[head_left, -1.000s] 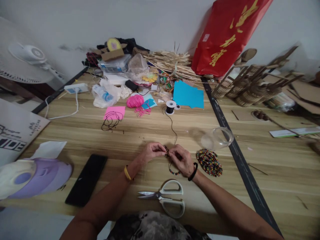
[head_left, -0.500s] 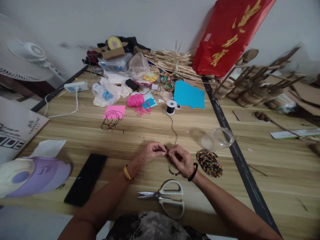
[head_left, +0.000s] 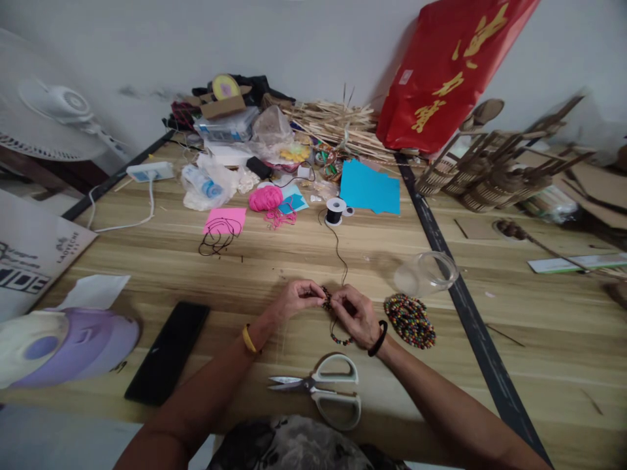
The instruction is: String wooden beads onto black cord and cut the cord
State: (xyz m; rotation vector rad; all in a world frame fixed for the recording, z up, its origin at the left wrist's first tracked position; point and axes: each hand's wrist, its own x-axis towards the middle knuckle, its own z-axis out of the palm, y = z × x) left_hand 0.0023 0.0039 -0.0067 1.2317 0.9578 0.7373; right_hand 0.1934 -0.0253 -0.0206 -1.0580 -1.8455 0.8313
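Observation:
Between my two hands is a small cluster of dark beads [head_left: 326, 297] on a cord. My left hand [head_left: 300, 299] pinches its left side with thumb and forefinger. From the right, my right hand [head_left: 356, 313] grips the beadwork and its cord, fingertips partly hidden. A short row of coloured beads [head_left: 341, 340] hangs on the cord below my right hand. Black cord [head_left: 337, 245] runs up to a white spool [head_left: 336, 211]. Thin clear thread trails under my left hand. Scissors [head_left: 313, 384] lie partly spread in front of me.
A heap of multicoloured beads [head_left: 409, 320] lies right of my right hand, with a clear jar [head_left: 426, 273] on its side behind it. A black phone [head_left: 167, 352] and a purple device [head_left: 83, 346] are at left. Blue paper [head_left: 369, 187] and pink yarn [head_left: 265, 198] lie farther back.
Almost nothing differs. Both hands keep their pinch on the beadwork, with at most a tiny shift of the fingers and a slight camera movement.

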